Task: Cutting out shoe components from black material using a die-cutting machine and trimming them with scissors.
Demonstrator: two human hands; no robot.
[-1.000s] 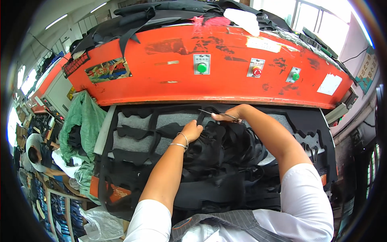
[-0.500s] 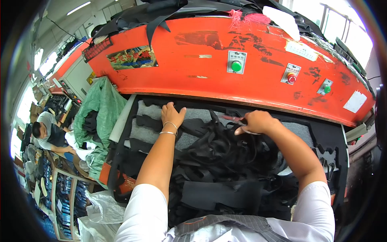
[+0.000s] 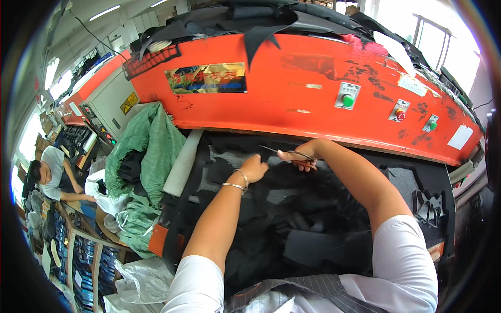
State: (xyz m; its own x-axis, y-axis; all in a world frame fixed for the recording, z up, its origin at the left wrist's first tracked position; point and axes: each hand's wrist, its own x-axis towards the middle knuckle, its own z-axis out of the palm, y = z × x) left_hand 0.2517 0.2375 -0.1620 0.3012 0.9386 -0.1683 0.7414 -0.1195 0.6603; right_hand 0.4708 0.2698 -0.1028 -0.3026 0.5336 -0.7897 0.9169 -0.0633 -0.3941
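My right hand (image 3: pixel 305 154) grips a pair of scissors (image 3: pixel 306 165), their slim blades pointing left just below the orange machine front. Close by on the left, my left hand (image 3: pixel 254 168), with bracelets at its wrist, has its fingers curled in over the black pieces; what they pinch is hidden. Beneath both hands spreads a tangle of black scraps (image 3: pixel 282 214), blurred by motion, on a black-edged bed with grey patches (image 3: pixel 211 180). A smooth flat black sheet (image 3: pixel 321 248) lies nearer my body.
The orange machine (image 3: pixel 209 112) with green and red buttons spans the far side. A metal cutting die (image 3: pixel 429 208) sits at the right. Left are a pale roll (image 3: pixel 182 161), a green woven sack (image 3: pixel 146 146), a clear plastic bag (image 3: pixel 143 281), and another person (image 3: pixel 52 169).
My view has shifted, so the machine sits further right. My left hand has curled its outstretched fingers and come close to the right hand. The scissors have stayed in my right hand.
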